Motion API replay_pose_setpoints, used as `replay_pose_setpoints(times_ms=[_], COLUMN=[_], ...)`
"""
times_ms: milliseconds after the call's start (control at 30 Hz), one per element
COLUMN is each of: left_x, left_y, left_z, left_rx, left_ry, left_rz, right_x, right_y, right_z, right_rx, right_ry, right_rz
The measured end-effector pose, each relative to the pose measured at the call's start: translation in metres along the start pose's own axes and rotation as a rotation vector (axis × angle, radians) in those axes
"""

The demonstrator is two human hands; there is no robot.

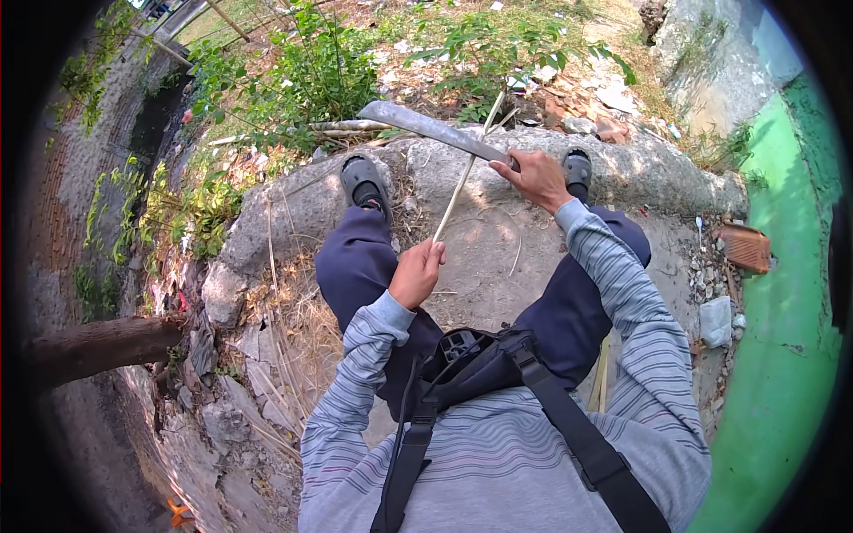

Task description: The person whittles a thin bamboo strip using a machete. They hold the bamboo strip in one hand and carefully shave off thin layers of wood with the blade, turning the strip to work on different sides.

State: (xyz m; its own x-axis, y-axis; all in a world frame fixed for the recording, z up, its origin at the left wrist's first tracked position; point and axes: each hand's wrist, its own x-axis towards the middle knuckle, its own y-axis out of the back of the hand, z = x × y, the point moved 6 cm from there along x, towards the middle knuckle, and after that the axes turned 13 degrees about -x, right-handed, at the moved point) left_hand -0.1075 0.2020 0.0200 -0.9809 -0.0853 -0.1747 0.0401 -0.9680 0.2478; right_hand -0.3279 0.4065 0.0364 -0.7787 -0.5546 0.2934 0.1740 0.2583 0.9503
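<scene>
while the left hand (415,271) grips a thin stick (464,175), the right hand (536,176) holds a machete (426,127) across it.

Blade (433,129): dull grey metal, matt and worn, with little shine along its flat. Stick (461,178): pale, dry wood or split cane, thin, its surface smooth and matt. Slab (498,231): rough grey-brown concrete or stone, pitted and dusty, with dry straw scattered toward its left edge. Trousers (355,266): dark navy cloth, matt. Sleeves (640,329): soft knitted cloth in fine grey stripes. Strap (577,435): black woven webbing with a matt plastic buckle. Sandals (362,178): dark matt rubber or plastic. Wall (782,338): green-painted, smooth but chalky. Log (98,346): rough brown bark.
</scene>
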Motion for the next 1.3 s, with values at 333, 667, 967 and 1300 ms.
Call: replay_pose_setpoints(times_ms=[333, 667, 967, 1300], left_x=[-0.015, -0.032, -0.053, -0.077], left_y=[-0.003, -0.004, 0.002, 0.006], left_z=[-0.002, -0.008, -0.007, -0.013], left_rx=[-0.023, -0.064, -0.060, -0.061], left_ry=[0.001, 0.002, -0.009, 0.024], left_rz=[0.023, 0.011, 0.019, 0.017], right_x=[0.002, 0.004, 0.006, 0.005], right_y=[-0.004, 0.003, -0.005, 0.000], right_z=[0.009, 0.011, 0.022, 0.016], right_rx=[0.069, -0.013, -0.012, -0.030], right_ry=[-0.055, -0.050, -0.046, -0.064], right_rz=[-0.086, -0.088, -0.066, -0.123])
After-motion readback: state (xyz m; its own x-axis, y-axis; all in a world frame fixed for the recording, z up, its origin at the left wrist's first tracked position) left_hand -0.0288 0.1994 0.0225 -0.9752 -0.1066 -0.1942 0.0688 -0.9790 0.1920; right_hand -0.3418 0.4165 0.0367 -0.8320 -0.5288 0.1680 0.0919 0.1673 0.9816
